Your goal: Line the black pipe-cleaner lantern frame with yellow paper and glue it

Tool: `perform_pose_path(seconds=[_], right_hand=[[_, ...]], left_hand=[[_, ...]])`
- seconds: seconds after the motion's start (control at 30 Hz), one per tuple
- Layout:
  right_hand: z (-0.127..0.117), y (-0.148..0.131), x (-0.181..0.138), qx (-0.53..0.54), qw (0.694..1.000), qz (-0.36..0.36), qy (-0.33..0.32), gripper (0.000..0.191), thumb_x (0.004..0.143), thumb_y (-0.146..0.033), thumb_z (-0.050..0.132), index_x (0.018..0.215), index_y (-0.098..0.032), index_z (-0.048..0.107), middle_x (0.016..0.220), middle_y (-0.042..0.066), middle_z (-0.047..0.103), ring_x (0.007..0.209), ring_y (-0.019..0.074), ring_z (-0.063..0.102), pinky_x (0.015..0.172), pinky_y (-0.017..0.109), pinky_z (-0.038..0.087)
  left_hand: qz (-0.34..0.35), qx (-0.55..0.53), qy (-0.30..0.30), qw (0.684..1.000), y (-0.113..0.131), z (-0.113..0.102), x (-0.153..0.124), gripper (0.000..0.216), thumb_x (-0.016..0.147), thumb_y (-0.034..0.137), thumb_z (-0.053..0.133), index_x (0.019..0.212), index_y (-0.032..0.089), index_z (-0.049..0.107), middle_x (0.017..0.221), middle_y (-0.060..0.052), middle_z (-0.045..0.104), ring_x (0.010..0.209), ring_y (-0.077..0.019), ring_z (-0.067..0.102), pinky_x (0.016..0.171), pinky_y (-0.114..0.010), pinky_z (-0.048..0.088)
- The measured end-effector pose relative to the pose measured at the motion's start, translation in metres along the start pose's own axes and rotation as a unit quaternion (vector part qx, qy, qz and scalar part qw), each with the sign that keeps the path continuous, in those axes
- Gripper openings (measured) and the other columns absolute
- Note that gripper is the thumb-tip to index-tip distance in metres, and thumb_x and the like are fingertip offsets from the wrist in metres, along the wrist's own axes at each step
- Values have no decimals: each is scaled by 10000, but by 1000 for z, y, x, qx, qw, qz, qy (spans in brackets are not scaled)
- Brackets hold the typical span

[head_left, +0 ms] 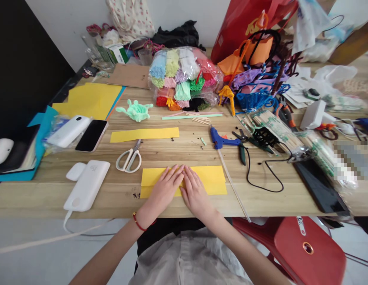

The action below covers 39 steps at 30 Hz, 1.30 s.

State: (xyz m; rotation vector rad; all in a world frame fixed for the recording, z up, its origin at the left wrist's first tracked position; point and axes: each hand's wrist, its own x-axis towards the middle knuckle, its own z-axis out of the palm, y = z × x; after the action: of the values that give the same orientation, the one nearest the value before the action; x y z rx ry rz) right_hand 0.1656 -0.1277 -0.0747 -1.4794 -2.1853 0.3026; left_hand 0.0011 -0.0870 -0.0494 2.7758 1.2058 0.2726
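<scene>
Yellow paper (210, 178), a folded sheet, lay flat on the wooden table (178, 206) close to its near edge, directly in front of me. Both hands were pressed on its middle. My left hand (166, 186) lay palm down with the fingers extended and close together, gripping nothing. My right hand (194, 190) lay the same way just beside it, the fingertips of both nearly meeting at the far edge of the sheet.

To crease well, I judged that the pressure should stay flat and even, and that the hands should slide outward from the centre toward the left and right ends, so the layers did not creep apart. The near left corner showed a slight offset between layers, so alignment there deserved checking first.

Open room was limited. To the left, the scissors (129, 159) lay near the sheet's far left corner, and a white power bank (87, 185) sat farther left. To the right, a thin stick (233, 184) ran just beside the sheet's right end, with a black cable (262, 180) beyond it. The blue glue gun (221, 141) and a yellow strip (144, 134) lay farther off. The table edge lay just near of the sheet, so I judged outward strokes safer than pulling toward me.
</scene>
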Motion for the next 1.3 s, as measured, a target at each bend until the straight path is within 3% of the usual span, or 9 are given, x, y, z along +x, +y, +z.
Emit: perform_pose_path(seconds=[0.27, 0.5, 0.67, 0.8, 0.93, 1.03, 1.3], right_hand=[[0, 2, -1, -6, 1000, -1, -6, 599, 1023, -236, 374, 1584, -58, 266, 1593, 233, 401, 1511, 320, 355, 1179, 564, 417], [1, 2, -1, -7, 1000, -5, 4, 600, 1028, -230, 378, 1591, -76, 241, 1586, 234, 413, 1497, 327, 380, 1173, 564, 429], [-5, 3, 0, 21, 1000, -13, 13, 592, 1027, -212, 398, 1586, -90, 249, 1579, 243, 418, 1499, 331, 375, 1167, 569, 436], [-18, 7, -3, 63, 998, -22, 10, 606, 1033, -186, 382, 1609, -159, 197, 1611, 192, 390, 1527, 276, 329, 1179, 515, 439], [-26, 17, -14, -17, 999, 24, 23, 611, 1039, -202, 384, 1617, -156, 193, 1608, 185, 399, 1540, 301, 293, 1200, 567, 380], [-27, 26, -24, -79, 995, 66, 11, 592, 1044, -269, 400, 1600, -127, 257, 1614, 192, 386, 1539, 328, 288, 1197, 583, 358], [-25, 30, -28, -122, 989, 79, -26, 539, 1050, -299, 368, 1544, -86, 382, 1633, 188, 353, 1551, 301, 258, 1223, 513, 302]], left_hand=[[-90, 66, 32, 993, -7, 2, -30, 440, 1013, 174, 388, 1426, 188, 542, 1525, -126, 513, 1452, -317, 444, 1189, -570, 378], [-177, 116, 68, 975, -28, -12, -63, 455, 1033, 331, 411, 1368, 54, 549, 1456, -280, 532, 1389, -443, 487, 1107, -658, 414], [-203, 108, 84, 970, -20, -21, -58, 501, 1035, 320, 404, 1413, 1, 487, 1484, -291, 500, 1448, -421, 415, 1143, -612, 396], [-140, 56, 72, 986, -3, -20, -35, 530, 1045, 281, 392, 1541, 98, 356, 1600, -167, 397, 1515, -352, 318, 1195, -572, 349], [-47, -6, 1, 999, 1, -9, -20, 503, 1051, 277, 381, 1551, 215, 377, 1610, -68, 405, 1520, -315, 319, 1211, -566, 328], [-37, -21, -8, 999, -5, -3, -20, 509, 1056, 310, 368, 1555, 210, 369, 1611, -75, 404, 1518, -291, 329, 1206, -548, 343], [-41, -29, -30, 998, -23, -9, -32, 544, 1054, 395, 370, 1573, 235, 331, 1636, -55, 363, 1542, -280, 274, 1229, -555, 288]])
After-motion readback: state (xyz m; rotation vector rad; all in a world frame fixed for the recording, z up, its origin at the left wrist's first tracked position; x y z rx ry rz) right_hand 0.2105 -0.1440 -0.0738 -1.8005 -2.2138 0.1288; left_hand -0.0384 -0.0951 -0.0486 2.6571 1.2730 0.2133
